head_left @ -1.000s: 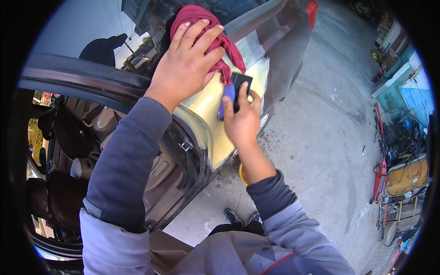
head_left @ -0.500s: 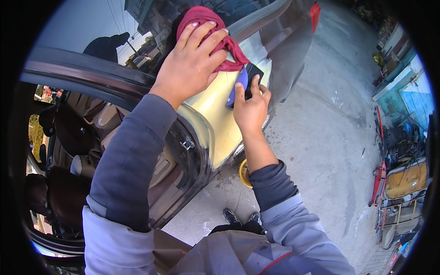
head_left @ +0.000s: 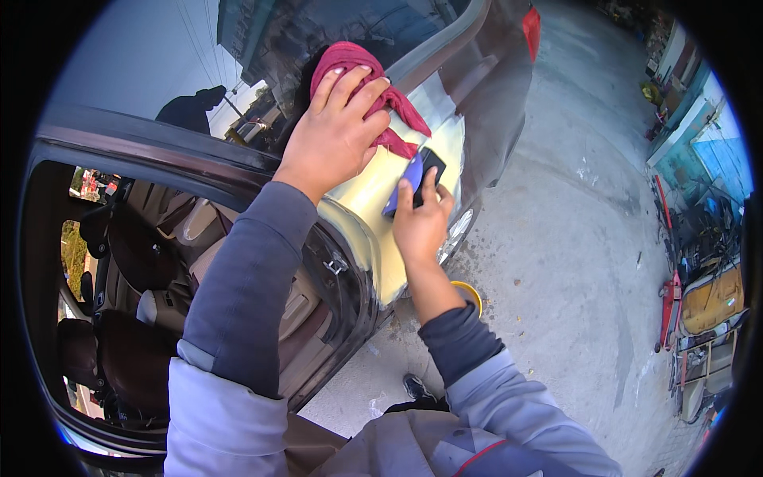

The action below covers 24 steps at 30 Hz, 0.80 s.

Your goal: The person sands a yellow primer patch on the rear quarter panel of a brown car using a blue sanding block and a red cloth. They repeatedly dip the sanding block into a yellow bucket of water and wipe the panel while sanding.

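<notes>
My left hand [head_left: 334, 135] lies over a bunched dark red cloth [head_left: 350, 57], fingers bent across it, against the car by the rear side window. A loose end of the cloth hangs toward my right hand [head_left: 423, 224]. Fingers and thumb of that hand grip a sanding block [head_left: 432, 165], black with a blue-purple side. The block rests on the cream-yellow filler patch [head_left: 380, 242] that covers the car's rear side panel. Its underside is hidden.
To the left stands the open door frame, with a door latch [head_left: 335, 266] and brown seats inside. A yellow bucket [head_left: 470, 295] is on the concrete floor beyond my right forearm. A red floor jack [head_left: 670, 310] and piled parts line the right side.
My right hand and the sanding block have moved down and slightly left in the picture. The whole view has shifted a little; my left hand stays on the cloth.
</notes>
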### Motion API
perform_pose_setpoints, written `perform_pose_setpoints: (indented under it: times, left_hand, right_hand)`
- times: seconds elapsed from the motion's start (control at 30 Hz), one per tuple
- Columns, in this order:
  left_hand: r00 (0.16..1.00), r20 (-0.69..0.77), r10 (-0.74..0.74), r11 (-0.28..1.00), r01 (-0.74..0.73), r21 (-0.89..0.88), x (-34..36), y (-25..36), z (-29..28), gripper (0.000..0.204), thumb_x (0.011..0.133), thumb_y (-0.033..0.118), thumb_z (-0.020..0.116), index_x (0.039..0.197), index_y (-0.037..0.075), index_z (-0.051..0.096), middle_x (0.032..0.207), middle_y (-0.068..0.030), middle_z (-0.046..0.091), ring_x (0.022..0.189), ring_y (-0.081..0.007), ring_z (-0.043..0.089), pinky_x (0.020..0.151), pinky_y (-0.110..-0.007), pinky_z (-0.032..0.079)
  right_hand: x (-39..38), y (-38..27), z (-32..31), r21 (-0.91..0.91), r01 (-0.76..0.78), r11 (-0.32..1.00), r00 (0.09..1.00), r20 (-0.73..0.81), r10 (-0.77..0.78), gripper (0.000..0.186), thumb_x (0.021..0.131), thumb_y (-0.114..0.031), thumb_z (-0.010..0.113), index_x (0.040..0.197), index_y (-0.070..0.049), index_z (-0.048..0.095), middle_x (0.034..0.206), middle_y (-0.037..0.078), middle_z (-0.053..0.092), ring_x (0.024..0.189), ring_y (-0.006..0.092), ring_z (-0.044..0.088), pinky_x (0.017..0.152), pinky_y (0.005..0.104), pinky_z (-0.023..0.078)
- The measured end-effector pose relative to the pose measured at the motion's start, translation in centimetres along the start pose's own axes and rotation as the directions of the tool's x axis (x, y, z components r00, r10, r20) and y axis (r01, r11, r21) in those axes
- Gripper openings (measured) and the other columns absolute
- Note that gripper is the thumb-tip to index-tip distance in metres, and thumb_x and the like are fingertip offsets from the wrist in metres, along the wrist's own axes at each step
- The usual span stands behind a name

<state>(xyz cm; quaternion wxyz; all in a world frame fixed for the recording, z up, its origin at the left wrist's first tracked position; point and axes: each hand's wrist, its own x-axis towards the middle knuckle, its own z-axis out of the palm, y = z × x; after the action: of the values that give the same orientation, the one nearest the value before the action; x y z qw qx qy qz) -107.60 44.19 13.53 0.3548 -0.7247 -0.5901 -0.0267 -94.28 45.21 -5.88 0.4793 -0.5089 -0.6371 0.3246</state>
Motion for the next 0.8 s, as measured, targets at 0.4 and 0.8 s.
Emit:
perform_pose_setpoints:
  times: [0.4, 0.8]
  left_hand:
    - [0.999, -0.034, 0.014, 1.0, -0.015, -0.02, -0.2, -0.2, 0.2, 0.033, 0.08, 0.026, 0.084, 0.11, 0.017, 0.074, 0.154, -0.0072, 0.056, 0.151, -0.0346, 0.041, 0.13, -0.054, 0.026]
    - [0.997, -0.069, 0.03, 0.999, -0.032, -0.022, -0.2, -0.3, 0.5, 0.028, 0.084, 0.026, 0.081, 0.109, 0.015, 0.074, 0.154, -0.0088, 0.056, 0.152, -0.0338, 0.04, 0.13, -0.054, 0.025]
  right_hand:
    - [-0.4, -2.7, -0.9, 0.022, -0.039, 0.999, 0.998, 0.051, 0.038, 0.066, 0.097, -0.039, 0.078, 0.154, -0.012, 0.061, 0.144, 0.024, 0.058, 0.113, 0.0411, 0.071, 0.094, 0.0446, 0.059]
    - [-1.7, -2.9, -0.8, -0.015, -0.005, 1.0, 0.997, 0.071, 0.006, 0.064, 0.102, -0.043, 0.074, 0.154, -0.008, 0.062, 0.139, 0.026, 0.06, 0.116, 0.0377, 0.069, 0.099, 0.0426, 0.056]
